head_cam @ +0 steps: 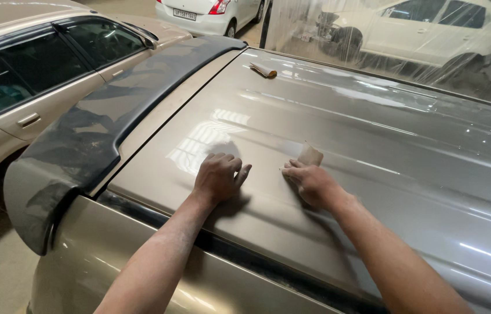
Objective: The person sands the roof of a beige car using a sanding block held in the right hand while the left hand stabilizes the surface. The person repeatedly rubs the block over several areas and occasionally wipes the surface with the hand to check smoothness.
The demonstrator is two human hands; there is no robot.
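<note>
Sandpaper (309, 156): thin, floppy sheet, likely light; right hand (310, 181) pinches its near edge against roof (385, 139) near rear edge. Left hand (217, 176) flat, fingers loosely spread, holding nothing.

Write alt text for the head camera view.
Two bare hands rest on a dusty beige car roof: the left hand lies flat, the right hand presses a small piece of sandpaper. Another folded piece lies farther up the roof, beside a dark rear spoiler.
</note>
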